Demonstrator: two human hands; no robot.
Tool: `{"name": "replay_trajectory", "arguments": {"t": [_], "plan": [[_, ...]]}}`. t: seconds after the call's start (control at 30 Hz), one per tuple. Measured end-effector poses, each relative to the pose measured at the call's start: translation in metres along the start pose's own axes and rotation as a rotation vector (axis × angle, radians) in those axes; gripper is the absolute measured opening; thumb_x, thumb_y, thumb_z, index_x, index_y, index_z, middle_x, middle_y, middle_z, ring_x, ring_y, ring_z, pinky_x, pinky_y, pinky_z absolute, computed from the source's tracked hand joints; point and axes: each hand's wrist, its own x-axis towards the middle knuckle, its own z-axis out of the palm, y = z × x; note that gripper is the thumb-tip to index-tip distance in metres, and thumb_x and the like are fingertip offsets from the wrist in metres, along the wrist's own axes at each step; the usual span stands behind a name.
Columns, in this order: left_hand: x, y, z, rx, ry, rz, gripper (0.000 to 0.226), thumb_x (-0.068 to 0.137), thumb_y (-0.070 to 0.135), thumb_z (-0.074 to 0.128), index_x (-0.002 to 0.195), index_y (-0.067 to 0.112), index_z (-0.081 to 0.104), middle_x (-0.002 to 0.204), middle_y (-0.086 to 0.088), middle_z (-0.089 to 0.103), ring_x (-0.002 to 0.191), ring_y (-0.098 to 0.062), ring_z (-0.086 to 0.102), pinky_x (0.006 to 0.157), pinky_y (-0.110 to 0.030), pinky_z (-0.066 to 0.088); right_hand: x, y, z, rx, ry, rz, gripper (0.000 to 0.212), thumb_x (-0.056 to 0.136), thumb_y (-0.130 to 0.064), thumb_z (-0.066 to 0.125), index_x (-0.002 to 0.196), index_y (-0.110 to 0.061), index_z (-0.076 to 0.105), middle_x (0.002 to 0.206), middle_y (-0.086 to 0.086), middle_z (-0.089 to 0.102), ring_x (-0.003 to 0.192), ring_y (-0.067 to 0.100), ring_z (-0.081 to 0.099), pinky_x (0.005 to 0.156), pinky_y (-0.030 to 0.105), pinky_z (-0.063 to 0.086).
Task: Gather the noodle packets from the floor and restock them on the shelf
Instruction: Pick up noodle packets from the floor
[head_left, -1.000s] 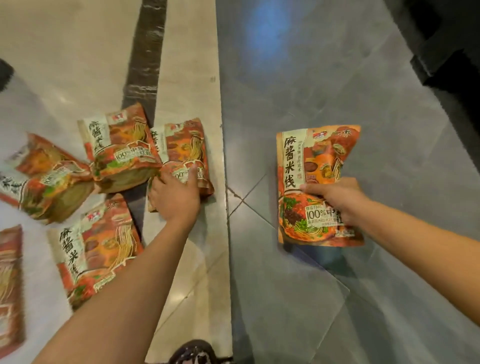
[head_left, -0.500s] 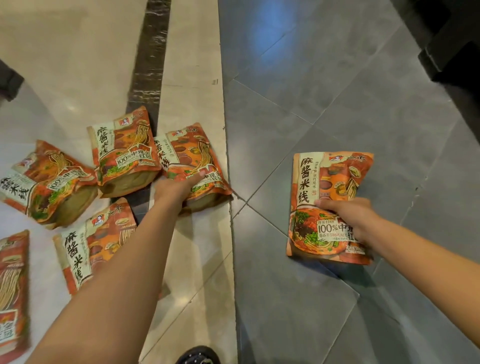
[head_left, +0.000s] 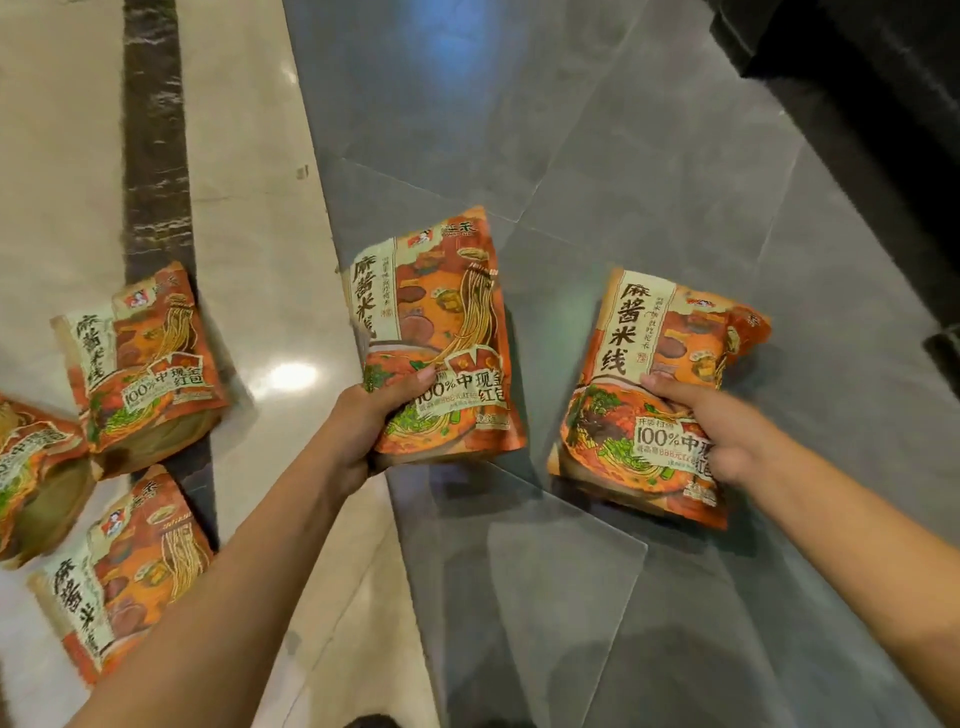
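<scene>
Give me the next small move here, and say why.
Probably tuck the left packet under the right packet, so one grip carries both. The left grip and right grip each hold one packet, yet at least three more packets lie on the floor at the left, and a free hand could gather them.

the left hand (head_left: 358, 431), a second ago resting on a noodle packet (head_left: 441, 322) that lay on the beige strip (head_left: 260, 208), now grips that packet by its lower left edge and holds it up over the grey tiles (head_left: 519, 130). the packet is now away from the floor packet (head_left: 140, 358) it lay beside, and near the second packet (head_left: 649, 374) in the right hand (head_left: 727, 436).
</scene>
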Motion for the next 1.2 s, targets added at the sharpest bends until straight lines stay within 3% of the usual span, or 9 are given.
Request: {"name": "replay_trajectory", "arguments": {"t": [0.17,0.33,0.4,0.5,0.73,0.8,0.93,1.07,1.2], "plan": [[-0.072,0.037,0.046,0.023,-0.016,-0.081,0.065,0.058,0.028,0.092,0.114,0.006,0.068,0.107,-0.015,0.074,0.089,-0.027,0.075,0.071,-0.039,0.062,-0.097,0.000,-0.034,0.263,0.068,0.147,0.026,0.089,-0.021,0.065,0.113,-0.010,0.065,0.079,0.013,0.075,0.063,0.027,0.073,0.052,0.045,0.060],[-0.179,0.092,0.074,0.199,-0.100,-0.101,0.103,0.018,0.058,0.095,0.106,0.012,0.070,0.099,-0.011,0.076,0.079,-0.023,0.075,0.054,-0.026,0.057,-0.225,-0.023,-0.052,0.360,0.111,0.191,0.027,0.089,-0.021,0.067,0.113,-0.011,0.066,0.087,0.014,0.076,0.069,0.028,0.074,0.056,0.039,0.060],[-0.226,0.114,0.089,0.217,-0.139,-0.114,0.100,0.023,0.057,0.096,0.109,0.012,0.069,0.103,-0.013,0.076,0.083,-0.025,0.075,0.060,-0.029,0.059,-0.276,-0.032,-0.056,0.399,0.121,0.211,0.036,0.086,-0.024,0.069,0.120,-0.011,0.066,0.101,0.017,0.074,0.079,0.031,0.073,0.068,0.041,0.059],[-0.293,0.144,0.109,0.237,-0.171,-0.155,0.067,0.052,0.038,0.092,0.107,0.010,0.068,0.101,-0.014,0.075,0.079,-0.022,0.075,0.058,-0.027,0.059,-0.355,-0.044,-0.064,0.438,0.143,0.213,0.040,0.084,-0.026,0.071,0.121,-0.011,0.066,0.106,0.019,0.073,0.084,0.031,0.072,0.075,0.042,0.056],[-0.428,0.192,0.163,0.418,-0.277,-0.194,0.032,0.080,0.016,0.075,0.110,0.011,0.068,0.099,-0.011,0.076,0.091,-0.028,0.074,0.065,-0.029,0.060,-0.538,-0.048,-0.101,0.499,0.274,0.126,0.052,0.070,-0.026,0.083,0.117,-0.014,0.068,0.103,0.015,0.075,0.090,0.034,0.073,0.069,0.040,0.060],[-0.455,0.196,0.177,0.477,-0.334,-0.205,0.044,0.074,0.016,0.081,0.114,0.009,0.067,0.102,-0.013,0.076,0.092,-0.030,0.074,0.067,-0.032,0.061,-0.581,-0.032,-0.112,0.508,0.348,0.109,0.061,0.059,-0.027,0.089,0.115,-0.012,0.070,0.099,0.015,0.075,0.087,0.034,0.074,0.076,0.045,0.060],[-0.505,0.194,0.194,0.586,-0.453,-0.205,0.047,0.067,0.018,0.083,0.111,0.010,0.068,0.103,-0.015,0.075,0.092,-0.032,0.073,0.075,-0.041,0.061,-0.666,0.016,-0.122,0.640,0.535,0.065,0.030,0.070,-0.018,0.085,0.095,-0.009,0.072,0.083,0.013,0.076,0.070,0.028,0.074,0.065,0.036,0.060],[-0.553,0.170,0.216,0.796,-0.588,-0.241,0.097,0.029,0.041,0.098,0.114,0.010,0.067,0.105,-0.015,0.075,0.093,-0.034,0.073,0.073,-0.041,0.061,-0.736,0.089,-0.121,0.932,0.568,0.066,0.025,0.079,-0.017,0.078,0.100,-0.007,0.069,0.081,0.014,0.076,0.066,0.027,0.073,0.057,0.035,0.060],[-0.607,0.122,0.256,1.039,-0.718,-0.278,0.102,0.017,0.044,0.096,0.109,0.009,0.068,0.097,-0.014,0.076,0.085,-0.032,0.075,0.063,-0.034,0.060,-0.794,0.177,-0.126,1.203,0.730,0.037,0.057,0.059,-0.017,0.085,0.112,-0.002,0.068,0.096,0.020,0.074,0.078,0.034,0.073,0.068,0.041,0.060]]}}
